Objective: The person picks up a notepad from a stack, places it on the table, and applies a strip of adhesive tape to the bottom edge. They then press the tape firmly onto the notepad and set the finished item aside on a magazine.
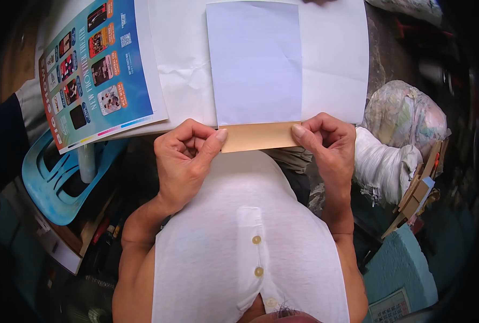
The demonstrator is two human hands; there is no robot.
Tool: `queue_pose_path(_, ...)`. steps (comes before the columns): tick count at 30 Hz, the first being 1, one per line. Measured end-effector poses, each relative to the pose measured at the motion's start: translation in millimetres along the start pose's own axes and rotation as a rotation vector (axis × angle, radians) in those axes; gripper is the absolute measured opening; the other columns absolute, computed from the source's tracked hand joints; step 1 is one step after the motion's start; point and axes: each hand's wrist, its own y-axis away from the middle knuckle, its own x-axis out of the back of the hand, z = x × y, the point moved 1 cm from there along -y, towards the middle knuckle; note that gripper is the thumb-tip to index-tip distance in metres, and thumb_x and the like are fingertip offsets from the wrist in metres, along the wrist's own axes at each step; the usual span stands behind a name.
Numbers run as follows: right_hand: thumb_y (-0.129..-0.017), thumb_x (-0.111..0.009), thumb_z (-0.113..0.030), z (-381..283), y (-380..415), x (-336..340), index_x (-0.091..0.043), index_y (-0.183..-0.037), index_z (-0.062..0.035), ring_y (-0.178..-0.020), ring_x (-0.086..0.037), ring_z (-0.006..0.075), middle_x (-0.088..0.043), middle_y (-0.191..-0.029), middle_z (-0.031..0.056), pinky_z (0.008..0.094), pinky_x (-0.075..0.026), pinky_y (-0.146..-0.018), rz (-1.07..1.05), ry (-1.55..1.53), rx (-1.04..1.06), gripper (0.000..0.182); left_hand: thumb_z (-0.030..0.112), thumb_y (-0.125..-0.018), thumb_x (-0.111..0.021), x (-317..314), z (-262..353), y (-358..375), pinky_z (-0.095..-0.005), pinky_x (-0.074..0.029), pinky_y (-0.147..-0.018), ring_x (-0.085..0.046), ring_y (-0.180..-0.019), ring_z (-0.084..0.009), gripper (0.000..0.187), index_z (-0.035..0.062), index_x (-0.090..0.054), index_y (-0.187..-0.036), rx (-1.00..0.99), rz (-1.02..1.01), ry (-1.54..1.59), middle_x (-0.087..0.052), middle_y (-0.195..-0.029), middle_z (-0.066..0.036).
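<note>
My left hand pinches the left end of a tan paper strip, with the thumb on top. At the strip's right end my right hand grips it the same way. The strip runs along the near edge of a pale lavender-white sheet and reaches past the table edge toward my shirt. Whether strip and sheet are joined cannot be made out. A crease marks the sheet's right side. Beneath it lies a larger white paper covering the tabletop.
A printed colour poster overhangs the table at left. Below it stands a light blue plastic stool. Stuffed plastic bags, a white sack and cardboard pieces are piled at right, above a teal block-like object.
</note>
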Motion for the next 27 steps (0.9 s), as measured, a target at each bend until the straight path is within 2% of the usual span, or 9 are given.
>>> queue_pose_path(10,-0.091,-0.077,-0.007,-0.2,-0.4,-0.7,-0.072,-0.081,0.0025,-0.055,-0.039,-0.0024,-0.054,-0.059,-0.0086,0.0179,-0.029,-0.051,0.007,0.037,0.001,0.015,0.006,-0.095,-0.073,2.3,-1.0,-0.5,-0.0167,-0.032,-0.05,-0.047,-0.056,0.0023,0.015,-0.0025,-0.069,-0.085,-0.003,-0.004,0.0,-0.062,-0.064,0.003)
queue_pose_path(23,-0.089,-0.077,-0.005,3.8,-2.0,2.7,-0.069,-0.078,0.0026,-0.054,-0.037,-0.0028,-0.052,-0.059,-0.0095,0.0182,-0.025,-0.051,0.039,0.024,0.003,0.016,0.012,-0.096,-0.074,-0.8,-5.5,-2.1,-0.0177,-0.03,-0.05,-0.042,-0.054,0.003,0.018,-0.001,-0.07,-0.085,-0.046,-0.011,-0.019,-0.058,-0.06,0.007)
queue_pose_path(24,-0.089,-0.077,-0.005,3.2,-1.7,2.7,-0.069,-0.078,0.0027,-0.054,-0.037,-0.0028,-0.052,-0.059,-0.0095,0.0182,-0.025,-0.051,0.043,0.026,0.002,0.016,0.007,-0.098,-0.07,-0.5,-7.0,-2.8,-0.0173,-0.03,-0.047,-0.044,-0.053,0.0026,0.017,-0.002,-0.067,-0.085,-0.077,-0.029,-0.026,-0.059,-0.062,0.004)
queue_pose_path(27,-0.089,-0.077,-0.005,3.3,-2.2,2.1,-0.069,-0.078,0.0028,-0.054,-0.037,-0.0027,-0.051,-0.059,-0.0097,0.0184,-0.025,-0.051,0.048,0.029,0.016,0.016,0.007,-0.098,-0.07,-0.5,-6.5,-2.8,-0.0172,-0.03,-0.048,-0.045,-0.053,0.0027,0.016,-0.0026,-0.067,-0.086,-0.081,-0.024,-0.045,-0.06,-0.063,0.004)
